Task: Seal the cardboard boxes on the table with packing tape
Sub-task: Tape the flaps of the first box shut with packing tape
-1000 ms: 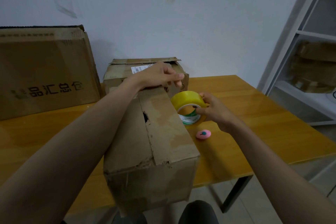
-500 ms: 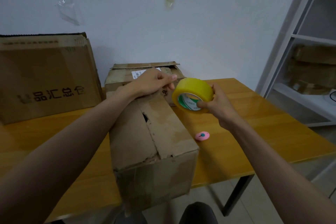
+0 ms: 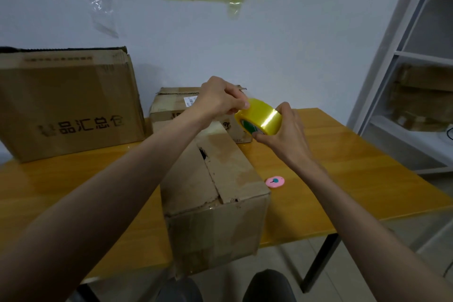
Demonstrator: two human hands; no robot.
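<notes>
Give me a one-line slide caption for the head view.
Right hand holds yellow tape roll above nearest cardboard box; left hand picks at its edge.

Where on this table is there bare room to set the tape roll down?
Bare tabletop lies right of the near box, beyond the pink disc. Another bare patch lies between the near box and the big printed box. It's crowded at the back, around the small box.

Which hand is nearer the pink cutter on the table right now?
The right hand. It holds the tape roll just above and behind the pink cutter. The left hand is farther back, over the boxes, pinching at the roll's edge.
</notes>
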